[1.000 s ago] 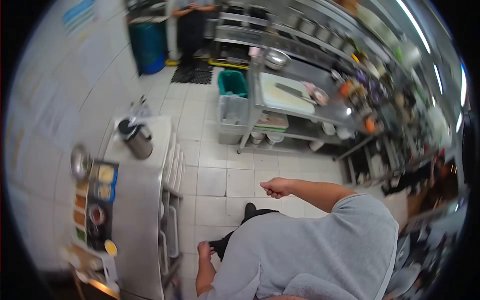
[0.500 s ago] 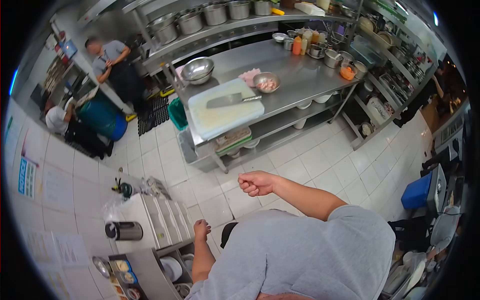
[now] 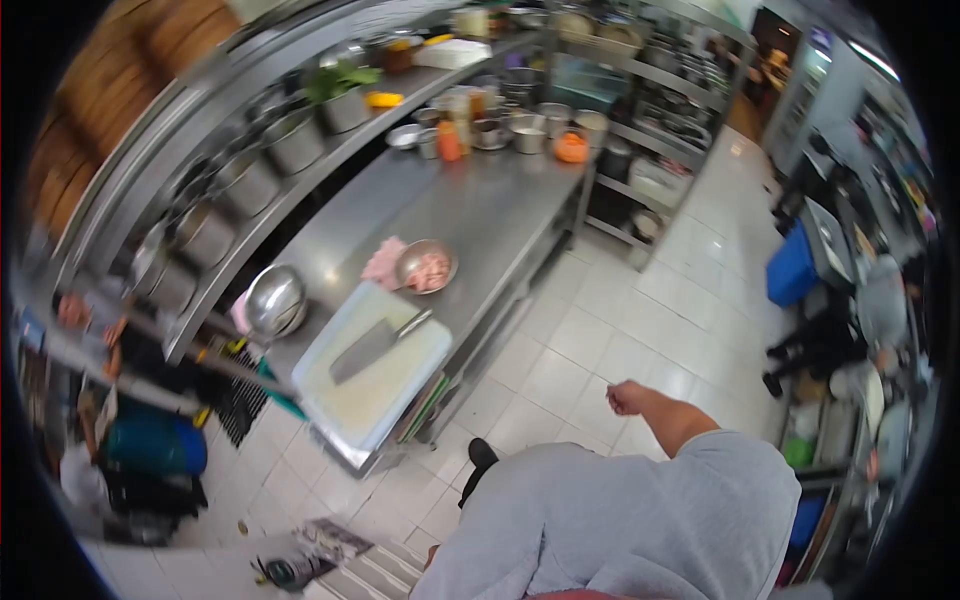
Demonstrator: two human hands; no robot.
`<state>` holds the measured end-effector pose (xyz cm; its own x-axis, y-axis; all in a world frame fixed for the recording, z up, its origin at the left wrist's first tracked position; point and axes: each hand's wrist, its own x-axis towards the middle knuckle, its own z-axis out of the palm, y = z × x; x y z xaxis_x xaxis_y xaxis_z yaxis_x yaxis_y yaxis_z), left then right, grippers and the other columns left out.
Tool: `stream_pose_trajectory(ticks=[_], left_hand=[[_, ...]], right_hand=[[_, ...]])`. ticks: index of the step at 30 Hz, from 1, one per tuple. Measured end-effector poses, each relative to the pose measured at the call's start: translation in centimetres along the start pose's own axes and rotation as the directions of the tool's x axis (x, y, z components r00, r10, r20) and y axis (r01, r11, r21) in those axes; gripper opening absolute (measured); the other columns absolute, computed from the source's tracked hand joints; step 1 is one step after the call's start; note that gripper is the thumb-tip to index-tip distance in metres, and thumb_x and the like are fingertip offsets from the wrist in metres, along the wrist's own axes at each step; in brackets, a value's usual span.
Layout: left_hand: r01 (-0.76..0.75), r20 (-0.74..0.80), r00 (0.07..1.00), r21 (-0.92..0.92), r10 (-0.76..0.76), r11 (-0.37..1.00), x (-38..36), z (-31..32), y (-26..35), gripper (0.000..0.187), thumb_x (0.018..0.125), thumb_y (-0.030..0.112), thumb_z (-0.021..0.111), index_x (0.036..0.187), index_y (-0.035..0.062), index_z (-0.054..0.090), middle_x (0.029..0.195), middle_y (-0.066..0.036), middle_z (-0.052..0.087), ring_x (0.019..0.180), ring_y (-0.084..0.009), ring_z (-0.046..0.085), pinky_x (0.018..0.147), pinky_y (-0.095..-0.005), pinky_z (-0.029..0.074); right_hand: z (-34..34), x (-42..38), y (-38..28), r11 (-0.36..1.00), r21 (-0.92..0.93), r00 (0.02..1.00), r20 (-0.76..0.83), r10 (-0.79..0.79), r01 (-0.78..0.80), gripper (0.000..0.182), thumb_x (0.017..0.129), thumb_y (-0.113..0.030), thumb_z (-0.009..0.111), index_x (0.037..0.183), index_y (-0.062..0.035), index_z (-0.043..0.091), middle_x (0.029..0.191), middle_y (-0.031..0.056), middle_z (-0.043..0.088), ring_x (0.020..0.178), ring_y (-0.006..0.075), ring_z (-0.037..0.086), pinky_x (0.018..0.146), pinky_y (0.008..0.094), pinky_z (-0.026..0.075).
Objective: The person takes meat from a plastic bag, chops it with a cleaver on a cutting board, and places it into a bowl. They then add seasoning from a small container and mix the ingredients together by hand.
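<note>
My right hand (image 3: 626, 398) hangs over the tiled floor with its fingers curled in; whether anything is in it is too small to tell. Of my left hand only a sliver (image 3: 432, 552) shows past my grey shirt, its fingers hidden. On the steel table (image 3: 470, 210) lies a white cutting board (image 3: 400, 375) with a cleaver (image 3: 365, 350) flat on it. Behind the board are a steel bowl of pink meat pieces (image 3: 428, 270) and a pink cloth (image 3: 384, 263). An empty-looking steel bowl (image 3: 276, 300) stands left of the board.
Pots and a leafy plant (image 3: 340, 82) line the shelf over the table. Sauce bottles (image 3: 447, 140) and an orange container (image 3: 571, 147) stand at its far end. A blue bin (image 3: 792, 268) is at the right. Other people (image 3: 110, 340) are at the left, partly hidden.
The view has turned right and come closer to the table. My right hand is now farther right in view, and my left hand has mostly dropped out of sight behind my shirt.
</note>
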<state>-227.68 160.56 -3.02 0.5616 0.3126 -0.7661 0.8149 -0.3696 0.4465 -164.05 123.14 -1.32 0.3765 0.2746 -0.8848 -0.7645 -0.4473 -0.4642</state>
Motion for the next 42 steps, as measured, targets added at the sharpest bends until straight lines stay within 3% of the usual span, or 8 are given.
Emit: stream_pose_trajectory(ticks=[6,15,23,29,34,39,41,42], left_hand=[[-0.104,0.321,0.947,0.212,0.032,0.972,15.5,-15.6,8.0,0.034,0.107,0.040,0.066,0.126,0.0128,0.073,0.101,-0.013,0.080,0.098,-0.0356,0.078,0.085,-0.0550,0.062],[-0.006,0.331,0.944,0.004,0.005,1.000,33.4,-19.5,40.2,0.029,0.105,0.040,0.067,0.108,0.0113,0.067,0.085,-0.007,0.068,0.073,-0.0335,0.070,0.073,-0.0524,0.060],[-0.838,0.787,0.525,0.413,0.324,0.357,41.6,-7.7,68.5,0.029,0.103,0.036,0.068,0.106,0.0064,0.066,0.089,-0.011,0.071,0.073,-0.0303,0.071,0.067,-0.0483,0.059],[-0.901,0.894,0.433,0.427,0.111,0.077,44.2,3.1,88.8,0.031,0.103,0.033,0.068,0.109,0.0035,0.066,0.092,-0.014,0.071,0.074,-0.0320,0.072,0.064,-0.0477,0.059],[-0.941,0.948,0.317,0.313,-0.009,-0.131,43.9,14.9,101.9,0.032,0.103,0.032,0.068,0.112,0.0011,0.066,0.094,-0.016,0.071,0.075,-0.0334,0.073,0.061,-0.0473,0.059],[-0.967,0.972,0.191,0.163,-0.137,-0.196,39.3,31.7,112.1,0.033,0.103,0.030,0.068,0.114,-0.0014,0.066,0.096,-0.018,0.072,0.075,-0.0348,0.074,0.058,-0.0468,0.059],[-0.971,0.962,0.240,0.239,-0.126,-0.028,35.9,37.9,115.0,0.033,0.103,0.029,0.067,0.115,-0.0024,0.066,0.097,-0.019,0.072,0.076,-0.0353,0.075,0.057,-0.0466,0.059],[-0.920,0.923,0.378,0.383,-0.071,0.084,34.1,41.8,115.7,0.035,0.104,0.028,0.067,0.119,-0.0034,0.064,0.100,-0.020,0.071,0.075,-0.0354,0.075,0.056,-0.0469,0.058]], right_hand=[[-4.5,-8.4,0.2,0.816,0.482,0.901,-0.422,-0.102,0.318,0.033,0.116,-0.034,0.057,0.089,-0.0143,0.060,0.069,-0.0004,0.055,0.058,0.0165,0.053,0.051,0.0329,0.044],[-6.8,-3.6,21.1,0.461,0.887,0.918,-0.207,0.340,0.030,0.031,0.111,-0.021,0.056,0.081,-0.0141,0.057,0.058,0.0011,0.050,0.047,0.0178,0.050,0.044,0.0335,0.043],[-16.3,-12.8,22.8,0.365,0.683,0.672,-0.718,0.181,0.632,0.029,0.106,-0.022,0.066,0.079,-0.0097,0.064,0.059,0.0039,0.049,0.045,0.0178,0.046,0.041,0.0376,0.036],[-12.8,-18.7,25.2,0.660,0.629,0.417,-0.774,0.477,0.412,0.035,0.107,-0.029,0.062,0.088,-0.0012,0.075,0.063,0.0099,0.061,0.052,0.0238,0.058,0.051,0.0432,0.050],[0.3,-10.9,35.9,0.912,0.230,0.760,-0.504,0.409,-0.338,0.013,0.084,-0.016,0.083,0.075,-0.0076,0.079,0.081,0.0163,0.080,0.071,0.0335,0.076,0.067,0.0517,0.061],[14.1,-8.0,32.5,0.789,0.613,0.519,-0.688,0.507,0.041,0.012,0.079,-0.005,0.080,0.076,-0.0119,0.070,0.074,0.0118,0.064,0.065,0.0278,0.066,0.055,0.0465,0.050],[18.1,-4.4,30.7,0.955,0.286,0.325,-0.913,0.246,0.081,0.016,0.080,-0.003,0.076,0.076,-0.0141,0.066,0.066,0.0097,0.055,0.060,0.0258,0.061,0.051,0.0439,0.045],[17.6,-3.8,28.4,0.700,0.641,0.408,-0.757,0.510,0.315,0.016,0.084,-0.003,0.074,0.076,-0.0129,0.065,0.067,0.0093,0.057,0.059,0.0248,0.060,0.050,0.0430,0.046]])
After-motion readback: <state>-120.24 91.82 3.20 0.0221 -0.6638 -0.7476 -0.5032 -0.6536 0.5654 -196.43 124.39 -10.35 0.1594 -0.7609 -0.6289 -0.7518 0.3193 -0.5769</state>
